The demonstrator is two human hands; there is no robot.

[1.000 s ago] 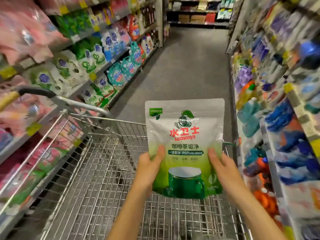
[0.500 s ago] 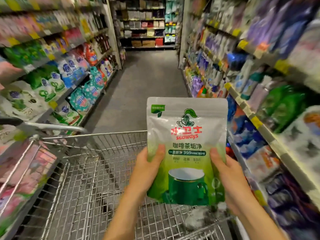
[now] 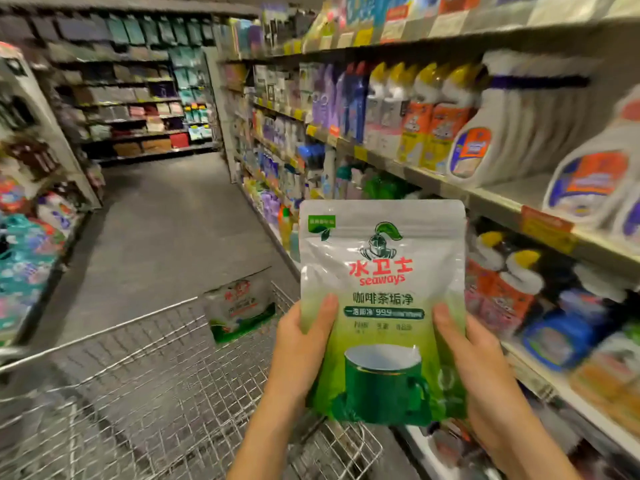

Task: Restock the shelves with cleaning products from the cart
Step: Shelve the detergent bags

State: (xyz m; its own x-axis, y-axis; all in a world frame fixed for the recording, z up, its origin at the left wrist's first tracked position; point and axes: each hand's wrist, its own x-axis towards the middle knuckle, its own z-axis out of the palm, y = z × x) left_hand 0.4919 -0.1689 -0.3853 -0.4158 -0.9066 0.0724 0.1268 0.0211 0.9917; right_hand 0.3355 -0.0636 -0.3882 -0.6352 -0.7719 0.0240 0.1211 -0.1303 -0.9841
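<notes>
Head | left grip (image 3: pixel 301 351), right grip (image 3: pixel 485 375): both grasping pouch (image 3: pixel 381 258) | cart (image 3: pixel 138 375) lower left

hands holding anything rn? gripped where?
Yes: both hands hold one green-and-white pouch upright. The left hand grips its lower left edge, the right hand its lower right edge, thumbs on the front.

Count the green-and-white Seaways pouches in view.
2. One pouch is held upright between the left hand and right hand; a second pouch leans inside the cart at its far end. Others may sit unseen on the blurred shelves.
</notes>
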